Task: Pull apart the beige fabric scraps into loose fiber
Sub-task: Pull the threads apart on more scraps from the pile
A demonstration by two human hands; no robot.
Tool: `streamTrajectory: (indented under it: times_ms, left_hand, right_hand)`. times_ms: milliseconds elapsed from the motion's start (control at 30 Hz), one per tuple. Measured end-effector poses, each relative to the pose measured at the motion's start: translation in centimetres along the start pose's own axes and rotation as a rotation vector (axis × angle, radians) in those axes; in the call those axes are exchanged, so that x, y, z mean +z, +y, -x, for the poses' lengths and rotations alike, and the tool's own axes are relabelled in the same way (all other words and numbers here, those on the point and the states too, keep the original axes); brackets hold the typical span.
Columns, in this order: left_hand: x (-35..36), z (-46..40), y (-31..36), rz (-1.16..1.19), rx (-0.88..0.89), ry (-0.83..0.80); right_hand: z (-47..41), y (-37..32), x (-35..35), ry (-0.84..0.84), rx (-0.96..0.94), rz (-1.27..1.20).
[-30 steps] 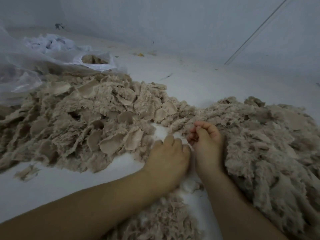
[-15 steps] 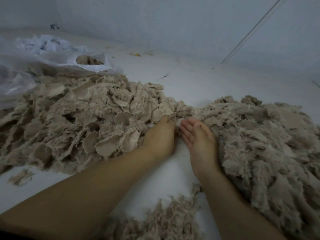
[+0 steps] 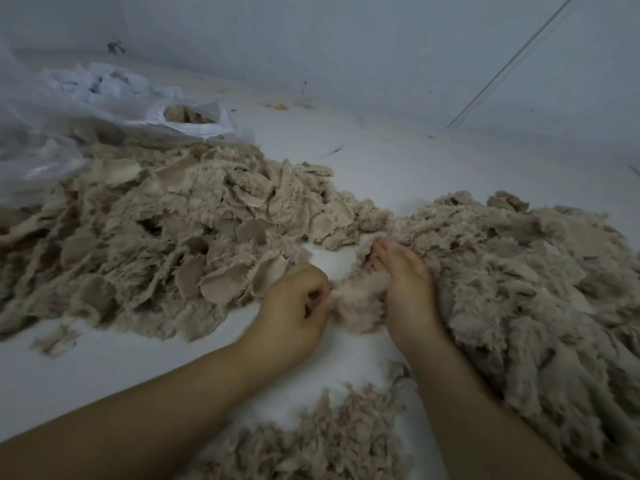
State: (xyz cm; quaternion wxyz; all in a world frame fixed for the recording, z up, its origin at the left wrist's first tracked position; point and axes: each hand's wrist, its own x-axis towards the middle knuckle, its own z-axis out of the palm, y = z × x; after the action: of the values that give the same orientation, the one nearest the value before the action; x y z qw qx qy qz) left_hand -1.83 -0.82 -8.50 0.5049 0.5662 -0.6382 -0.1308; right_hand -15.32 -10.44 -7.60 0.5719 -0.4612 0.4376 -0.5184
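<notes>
A wide heap of beige fabric scraps [image 3: 166, 233] covers the left of the white floor, many still flat rounded pieces. A fluffier mound of loose beige fiber [image 3: 519, 289] lies on the right. Between them my left hand [image 3: 294, 306] pinches one end of a fuzzy beige scrap [image 3: 356, 299] with curled fingers. My right hand [image 3: 405, 282] holds the other end, palm turned inward against the fiber mound, its fingertips partly buried in fluff. More shredded fiber [image 3: 329, 441] lies near my forearms.
A clear plastic bag [image 3: 114, 119] with white and beige scraps inside lies at the back left. A pale wall [image 3: 346, 46] rises behind the floor, with a thin rod [image 3: 512, 60] leaning against it. Small bits of debris dot the floor near the wall.
Both hands reached forward into the gap between the heaps, then drew back toward me. They now hold a fuzzy scrap stretched between them that was not in them before.
</notes>
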Motion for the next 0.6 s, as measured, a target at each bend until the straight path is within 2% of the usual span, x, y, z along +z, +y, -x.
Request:
streamTrajectory:
  times_ms: [67,167,233,433,500,600]
  left_hand:
    - [0.0,-0.7,-0.5,0.028,-0.086,0.113]
    - [0.1,-1.7,-0.8,-0.001,-0.055,0.176]
    - [0.2,-1.8,-0.7,0.045,-0.034,0.168]
    - [0.2,-2.1,-0.2,0.312,-0.118,0.038]
    - [0.2,-2.2,-0.1,0.396,-0.165,0.044]
    - [0.0,-2.5,-0.4,0.581,-0.283,0.111]
  right_hand:
    - [0.2,0.2,0.0,-0.038,-0.025,0.029]
    - [0.6,0.3,0.0,-0.121,-0.129,0.126]
    - [0.8,0.1,0.0,-0.213,-0.144,0.136]
    - [1.2,0.2,0.1,-0.470,-0.151,0.202]
    - [1.4,0.2,0.1,-0.493,-0.156,0.286]
    - [1.2,0.5,0.0,-0.398,-0.217,0.408]
